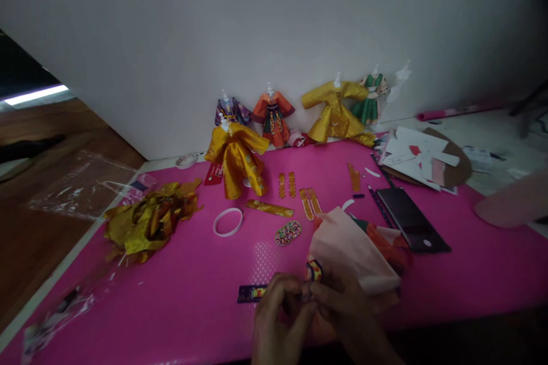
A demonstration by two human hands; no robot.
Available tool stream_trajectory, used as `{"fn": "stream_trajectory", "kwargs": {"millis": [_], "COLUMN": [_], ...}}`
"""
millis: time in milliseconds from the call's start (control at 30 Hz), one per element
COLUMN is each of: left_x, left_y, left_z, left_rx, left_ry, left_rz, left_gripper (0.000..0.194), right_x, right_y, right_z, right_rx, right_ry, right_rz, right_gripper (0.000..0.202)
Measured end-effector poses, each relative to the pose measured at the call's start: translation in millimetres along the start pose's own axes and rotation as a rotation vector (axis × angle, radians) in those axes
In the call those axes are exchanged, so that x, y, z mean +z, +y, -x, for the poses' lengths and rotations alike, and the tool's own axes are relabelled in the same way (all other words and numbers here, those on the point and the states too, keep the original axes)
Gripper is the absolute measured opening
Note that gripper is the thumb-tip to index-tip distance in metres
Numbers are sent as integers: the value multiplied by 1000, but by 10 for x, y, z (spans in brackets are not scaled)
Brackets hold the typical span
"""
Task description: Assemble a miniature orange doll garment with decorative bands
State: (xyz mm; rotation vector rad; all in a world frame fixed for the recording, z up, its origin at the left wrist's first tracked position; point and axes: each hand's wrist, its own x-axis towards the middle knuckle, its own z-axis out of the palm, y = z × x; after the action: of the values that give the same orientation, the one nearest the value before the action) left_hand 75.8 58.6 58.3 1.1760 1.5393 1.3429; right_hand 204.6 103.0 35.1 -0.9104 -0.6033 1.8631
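Here, fingers (299, 296) on patterned strip (252, 293)

A home craft corner set up on the floor: a bright pink mat (471, 274) against a plain white wall (274, 23), a row of miniature paper robes on small white stands (274, 117), a heap of crumpled gold foil scraps (148, 222), and cut white paper pieces on a brown cardboard sheet (428, 159).

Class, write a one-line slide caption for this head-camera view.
Two hands, left hand and right hand, pinch a small patterned paper piece over a pink mat, miniature paper robes lining the wall.
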Motion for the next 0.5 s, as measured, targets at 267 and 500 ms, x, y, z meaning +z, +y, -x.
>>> {"fn": "stream_trajectory", "kwargs": {"millis": [267,500], "left_x": [-169,-420], "left_y": [-125,-193], "left_z": [-31,-12], "left_rx": [-67,-229], "left_ry": [-140,-119], "left_rz": [63,39], "left_gripper": [24,24], "right_x": [34,0], "right_y": [-19,-46], "right_z": [13,-42], "right_rx": [-22,-81], "right_ry": [66,131], "right_rz": [-8,17], "right_gripper": [52,54]}}
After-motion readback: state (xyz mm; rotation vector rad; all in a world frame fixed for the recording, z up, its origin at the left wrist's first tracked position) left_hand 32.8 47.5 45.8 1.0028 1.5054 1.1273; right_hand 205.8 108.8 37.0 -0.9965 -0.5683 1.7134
